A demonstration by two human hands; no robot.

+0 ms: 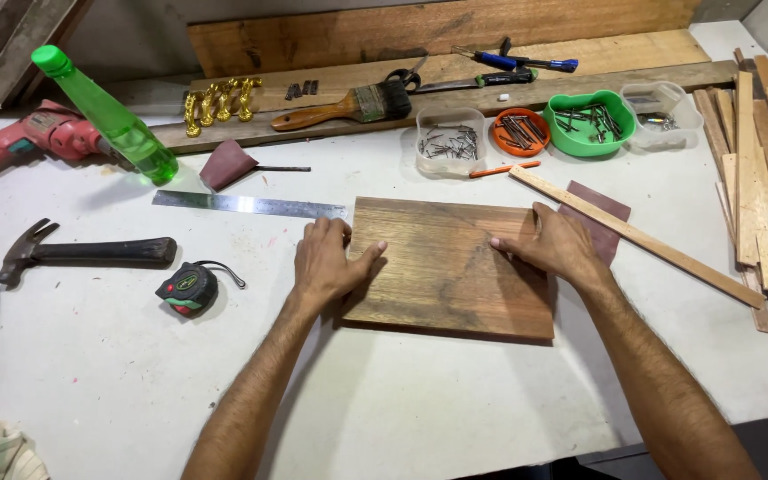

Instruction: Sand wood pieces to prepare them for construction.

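White worktable [420, 409] under even light, scuffed and faintly speckled; long wooden planks [437, 36] leaning along its far edge against a grey wall [126, 31]

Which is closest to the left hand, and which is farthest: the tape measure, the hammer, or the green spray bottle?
Measured from the left hand in the head view:
1. Tape measure, just to its left on the table.
2. Hammer, farther left, handle pointing toward the hand.
3. Green spray bottle, up at the far left, lying tilted by the red drill.
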